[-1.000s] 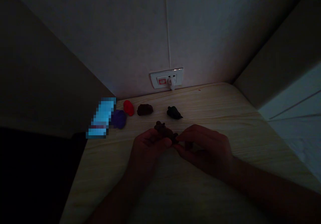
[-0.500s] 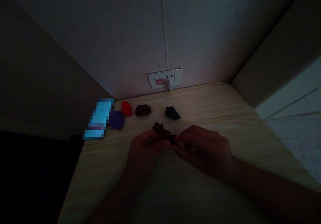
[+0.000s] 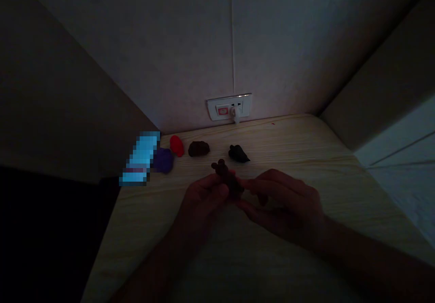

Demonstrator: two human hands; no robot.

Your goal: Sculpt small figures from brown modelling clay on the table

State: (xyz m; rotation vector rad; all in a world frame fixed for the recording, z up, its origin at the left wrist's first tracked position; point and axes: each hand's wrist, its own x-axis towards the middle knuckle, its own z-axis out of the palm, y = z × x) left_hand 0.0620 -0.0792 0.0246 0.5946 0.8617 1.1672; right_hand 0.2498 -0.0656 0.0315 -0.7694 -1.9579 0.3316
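Note:
The scene is very dim. My left hand (image 3: 200, 201) and my right hand (image 3: 282, 203) meet over a light wooden tabletop (image 3: 299, 153). Both pinch a small dark brown clay figure (image 3: 226, 176) with two round bumps at its far end. The left fingers curl under it and the right fingertips press on its near end. Behind it, four clay lumps lie in a row on the table: a purple lump (image 3: 163, 160), a red lump (image 3: 176, 145), a brown lump (image 3: 199, 148) and a black lump (image 3: 238, 153).
A white wall socket (image 3: 229, 107) with a plug in it sits on the back wall just above the table. A bright blue blurred object (image 3: 140, 159) lies at the table's left edge. Walls close in on both sides, with a pale surface at the right.
The clay figure has tipped more upright between my fingers. My hands stay in about the same place and the view has shifted slightly.

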